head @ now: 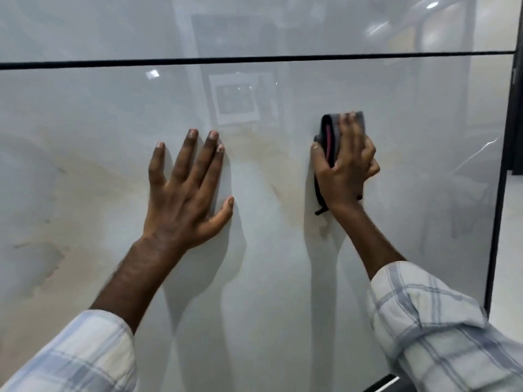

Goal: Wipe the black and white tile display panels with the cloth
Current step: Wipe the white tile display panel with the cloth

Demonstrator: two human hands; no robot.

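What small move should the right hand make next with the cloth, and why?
Probably slide the cloth left across the panel toward the left hand. The right hand presses it near the panel's right edge, the left hand lies flat, and brownish marks between them look unwiped, though they may be the tile's own pattern.

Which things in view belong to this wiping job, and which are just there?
Job: cloth; right hand gripping it; white tile panel; left hand flat against the panel.
Just there: black frame; checked right sleeve.
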